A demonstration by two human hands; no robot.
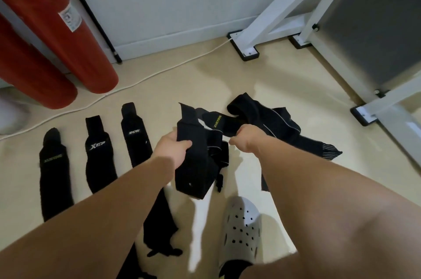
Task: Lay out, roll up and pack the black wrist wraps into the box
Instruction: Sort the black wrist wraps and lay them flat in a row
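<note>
Here, on the floor (284, 78) short of its wall edge, the tangled heap of wrist wraps (273, 119) lies right of three laid-out wraps (96, 153). The left hand (173, 144) clenches a folded wrap (193, 171); the right hand (246, 139) pinches a strip (218, 121) from the tangle. Pulling them apart may drag the heap along or snag straps. No box shows.

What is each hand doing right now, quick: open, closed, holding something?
Left hand: closed, its grip round a wide black wrap.
Right hand: closed, pinching the yellow-lettered wrap.
</note>
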